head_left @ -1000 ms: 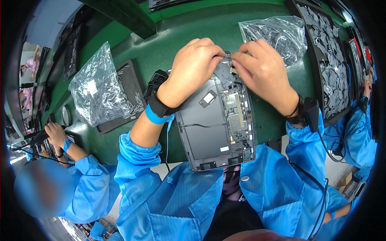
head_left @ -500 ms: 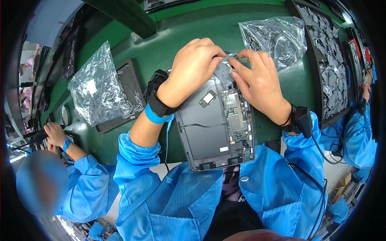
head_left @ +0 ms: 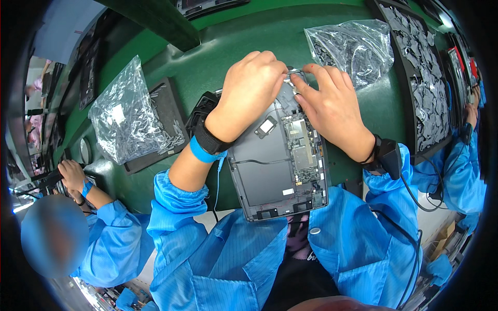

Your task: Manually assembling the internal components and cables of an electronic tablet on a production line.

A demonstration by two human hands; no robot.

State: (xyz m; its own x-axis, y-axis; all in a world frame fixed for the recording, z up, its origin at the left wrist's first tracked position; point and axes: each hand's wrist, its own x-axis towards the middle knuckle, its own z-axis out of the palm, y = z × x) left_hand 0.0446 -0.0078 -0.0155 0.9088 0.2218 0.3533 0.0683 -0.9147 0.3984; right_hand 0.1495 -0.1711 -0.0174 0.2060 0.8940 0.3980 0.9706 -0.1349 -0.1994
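Head camera: at the green bench's near edge lay the opened device; at its far end, the left hand pinched narrowly, anything held unclear, the right hand's thumb and forefinger stood slightly apart.

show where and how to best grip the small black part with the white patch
Probably pinch the small black part by its two long edges, coming from the near side: it seems to lie flat, slanted, on the open device, while the left hand and right hand occupy the far end.
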